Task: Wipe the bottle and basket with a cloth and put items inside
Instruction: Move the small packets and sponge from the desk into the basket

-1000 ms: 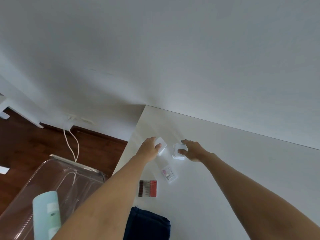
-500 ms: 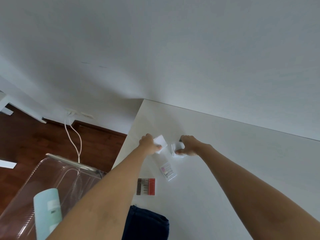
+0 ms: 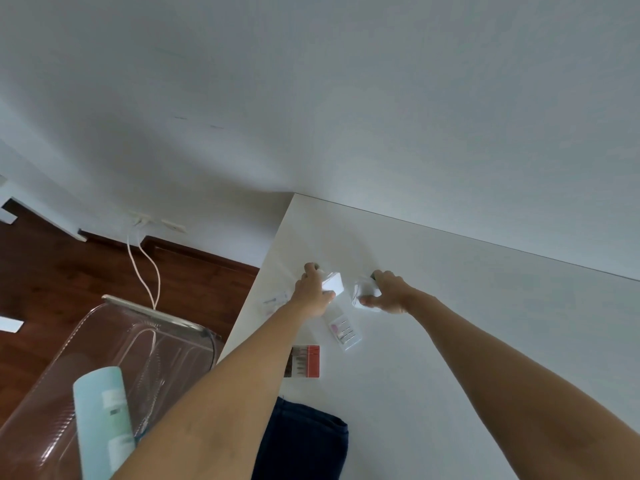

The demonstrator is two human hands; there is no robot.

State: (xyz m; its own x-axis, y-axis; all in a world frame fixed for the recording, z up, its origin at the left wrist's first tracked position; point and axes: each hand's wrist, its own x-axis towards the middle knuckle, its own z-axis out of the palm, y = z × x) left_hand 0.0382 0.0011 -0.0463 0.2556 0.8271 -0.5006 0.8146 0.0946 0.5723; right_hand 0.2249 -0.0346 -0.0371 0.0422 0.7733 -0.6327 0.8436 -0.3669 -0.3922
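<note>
White desk pushed up against a plain white wall, dark wood floor off to the left. Both hands are stretched out to the far corner: left hand is wrapped around a small white box, right hand is pinching another little white item, though it's too washed out to say exactly what that one is. Just nearer on the desk sit a clear pack of bits and a red-edged pack; a third flat pack lies by the desk edge.

The clear basket is down at the lower left, off the side of the desk, with the pale green bottle already standing in it. Dark blue cloth is on the near desk edge, so I'd guess wiping is done and this is the loading part.

Tip for this bit: get a firm hold on both pieces before lifting, carry them low over the desk edge, and set them beside the bottle rather than dropping them, since that tall bottle looks easy to knock over. Then come back for the flat packs.
</note>
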